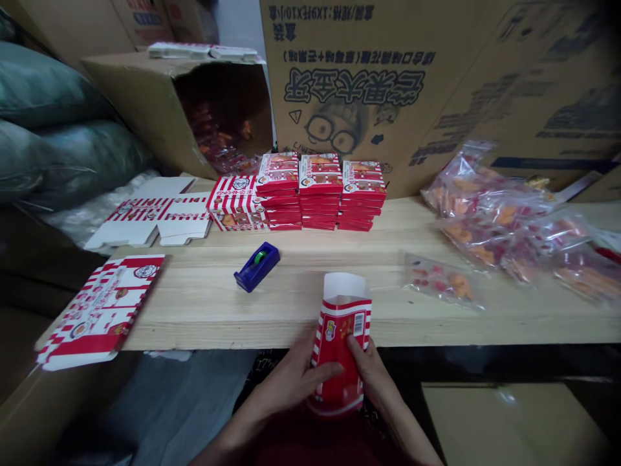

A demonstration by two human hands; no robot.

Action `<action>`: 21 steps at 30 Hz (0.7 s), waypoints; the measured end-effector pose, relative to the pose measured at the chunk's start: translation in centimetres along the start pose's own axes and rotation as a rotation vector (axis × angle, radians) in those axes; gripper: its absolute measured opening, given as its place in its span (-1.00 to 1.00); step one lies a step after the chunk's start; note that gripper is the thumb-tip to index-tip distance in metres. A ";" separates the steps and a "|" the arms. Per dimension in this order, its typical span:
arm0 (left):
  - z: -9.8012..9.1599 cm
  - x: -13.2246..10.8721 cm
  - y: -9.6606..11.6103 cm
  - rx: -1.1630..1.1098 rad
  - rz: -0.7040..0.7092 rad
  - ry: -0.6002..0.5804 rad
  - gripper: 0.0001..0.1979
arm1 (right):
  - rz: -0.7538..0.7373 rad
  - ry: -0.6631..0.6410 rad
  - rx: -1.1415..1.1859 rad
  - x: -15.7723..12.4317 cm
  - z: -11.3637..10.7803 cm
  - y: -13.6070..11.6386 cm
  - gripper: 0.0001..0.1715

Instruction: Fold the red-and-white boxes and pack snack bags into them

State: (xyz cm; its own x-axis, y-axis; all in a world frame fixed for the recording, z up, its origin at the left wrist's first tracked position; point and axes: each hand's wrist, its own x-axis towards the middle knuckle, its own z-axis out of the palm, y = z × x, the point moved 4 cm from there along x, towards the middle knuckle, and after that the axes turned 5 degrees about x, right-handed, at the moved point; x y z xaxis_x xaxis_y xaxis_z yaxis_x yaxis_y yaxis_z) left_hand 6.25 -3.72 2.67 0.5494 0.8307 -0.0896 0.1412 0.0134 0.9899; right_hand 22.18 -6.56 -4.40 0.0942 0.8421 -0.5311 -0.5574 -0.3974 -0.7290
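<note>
At the table's front edge, a red and white striped carton (342, 343) is held between both of my hands, its white top flap standing up at the far end. My left hand (295, 375) wraps the carton's left side, thumb across the printed face. On the opposite side my right hand (371, 369) grips it, thumb near the barcode. Beyond the carton lies a clear bag of small orange and red pieces (441, 279). A blue tape dispenser (257, 266) with a green roll stands to the left.
Stacked filled cartons (317, 194) stand at the back, near an open cardboard box (130, 97). Flat cartons (107, 304) lie at the left, one overhanging the front edge. A pile of clear bags (504, 213) covers the right side. A large printed cardboard box (349, 123) walls the back.
</note>
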 end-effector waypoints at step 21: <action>-3.7 0.7 -4.9 -0.342 0.023 0.354 -0.46 | 0.077 -0.533 -0.102 2.3 -1.7 -0.9 -0.59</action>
State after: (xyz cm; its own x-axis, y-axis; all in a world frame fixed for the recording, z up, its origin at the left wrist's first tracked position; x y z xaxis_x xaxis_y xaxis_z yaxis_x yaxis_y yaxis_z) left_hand 2.89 -1.18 -1.88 0.2274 0.9703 -0.0829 -0.1791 0.1254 0.9758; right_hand 24.30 -4.94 -5.74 -0.3896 0.8668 -0.3113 -0.4608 -0.4761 -0.7490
